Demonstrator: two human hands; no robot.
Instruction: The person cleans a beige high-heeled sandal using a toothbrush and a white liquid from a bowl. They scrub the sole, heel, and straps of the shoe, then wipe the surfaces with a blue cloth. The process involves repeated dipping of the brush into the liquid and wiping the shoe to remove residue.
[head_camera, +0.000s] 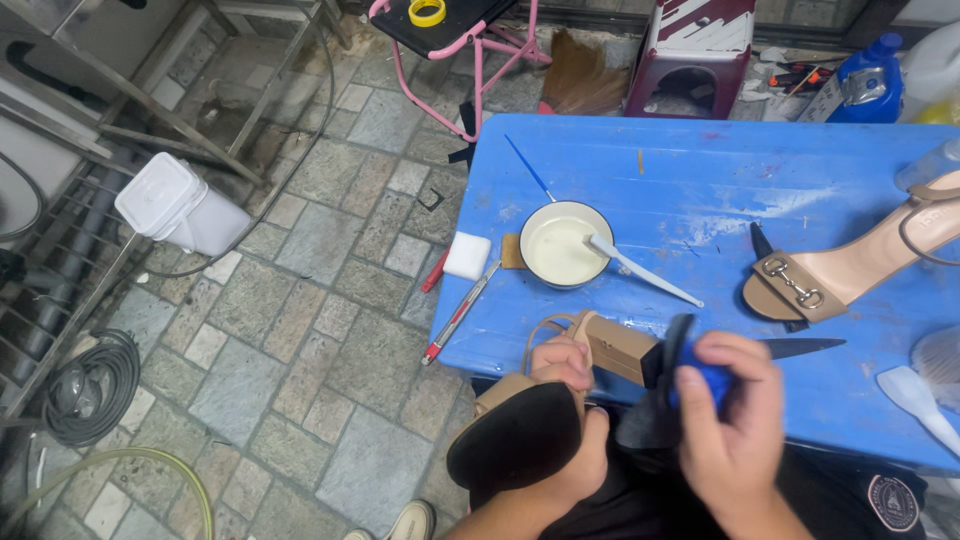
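Observation:
My left hand (566, 420) grips a tan block-heeled sandal (545, 410) by its sole, black underside turned toward me, heel (618, 345) pointing right. My right hand (730, 420) is closed on a blue and black object (690, 375) pressed against the heel's end; what it is I cannot tell. Both hands are over my lap at the front edge of the blue table (700, 180). A matching tan sandal (850, 275) with a metal buckle lies on the table to the right.
A white bowl (562, 243) of pale liquid with a white stick (640, 268) stands on the table. A white sponge (467, 255), a red-handled tool (455, 318), scissors (800, 345) and a white brush (915, 395) lie nearby. Behind are a pink stool (470, 40), blue bottle (868, 80), and a white bucket (180, 205).

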